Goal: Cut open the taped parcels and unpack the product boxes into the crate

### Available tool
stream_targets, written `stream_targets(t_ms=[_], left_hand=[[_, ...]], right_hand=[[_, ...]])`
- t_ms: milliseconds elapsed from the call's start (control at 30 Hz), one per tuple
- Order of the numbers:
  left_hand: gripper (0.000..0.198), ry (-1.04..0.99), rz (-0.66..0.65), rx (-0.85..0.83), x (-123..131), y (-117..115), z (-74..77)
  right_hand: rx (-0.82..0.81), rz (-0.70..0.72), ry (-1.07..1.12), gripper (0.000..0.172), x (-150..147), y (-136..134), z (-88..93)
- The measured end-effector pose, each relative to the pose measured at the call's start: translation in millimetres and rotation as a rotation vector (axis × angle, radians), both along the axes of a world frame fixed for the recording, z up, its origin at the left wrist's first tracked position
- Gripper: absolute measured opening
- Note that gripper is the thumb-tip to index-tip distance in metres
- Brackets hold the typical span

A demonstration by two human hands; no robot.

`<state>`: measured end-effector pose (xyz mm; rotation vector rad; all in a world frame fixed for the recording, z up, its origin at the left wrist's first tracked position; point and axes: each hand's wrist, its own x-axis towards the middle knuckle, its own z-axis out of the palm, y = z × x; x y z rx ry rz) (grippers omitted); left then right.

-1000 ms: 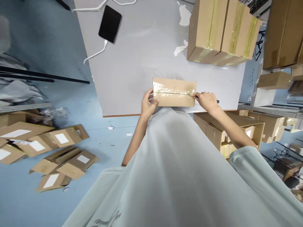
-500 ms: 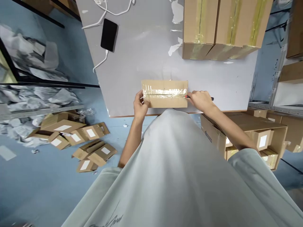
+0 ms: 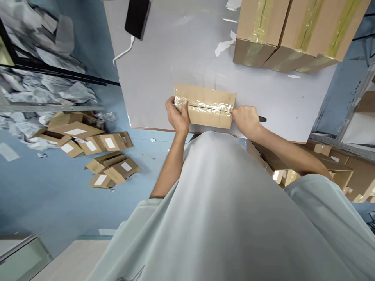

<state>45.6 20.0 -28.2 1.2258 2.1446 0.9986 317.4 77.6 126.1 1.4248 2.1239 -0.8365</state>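
A small taped cardboard box [image 3: 209, 104] lies on the grey table [image 3: 175, 58] near its front edge. My left hand [image 3: 177, 115] is closed on the box's left end, thumb over the top. At the box's right end, my right hand [image 3: 246, 120] is closed round a knife or cutter with a dark handle [image 3: 261, 119]. Its tip sits at the taped seam on top of the box.
Two large taped cartons [image 3: 295, 31] stand at the table's back right. A black phone [image 3: 137, 15] with a white cable lies at the back left. Flattened small boxes [image 3: 96, 156] litter the blue floor on the left. An open carton [image 3: 322, 164] of small boxes sits at the right.
My left hand has shifted its grip higher on the box's left end. The box has turned slightly and the camera has tilted. My right hand stays at the right end of the seam.
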Motion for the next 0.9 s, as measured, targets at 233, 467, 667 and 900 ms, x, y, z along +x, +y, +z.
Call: stream_targets(t_ms=[233, 467, 667, 900], left_hand=[[0.059, -0.038, -0.032, -0.001, 0, 3, -6.4], [0.060, -0.028, -0.030, 0.004, -14, 7, -10.6], [0.061, -0.091, 0.001, 0.011, -40, 13, -14.4], [0.046, -0.054, 0.026, 0.022, -68, 16, -10.6]], right_hand=[[0.009, -0.001, -0.177, 0.043, 22, -5, 16.8], [0.091, -0.311, -0.154, 0.032, 71, -27, 3.9], [-0.047, -1.248, 0.472, 0.045, 57, -57, -102.8], [-0.170, -1.446, 0.717, 0.036, -18, -82, -114.4]])
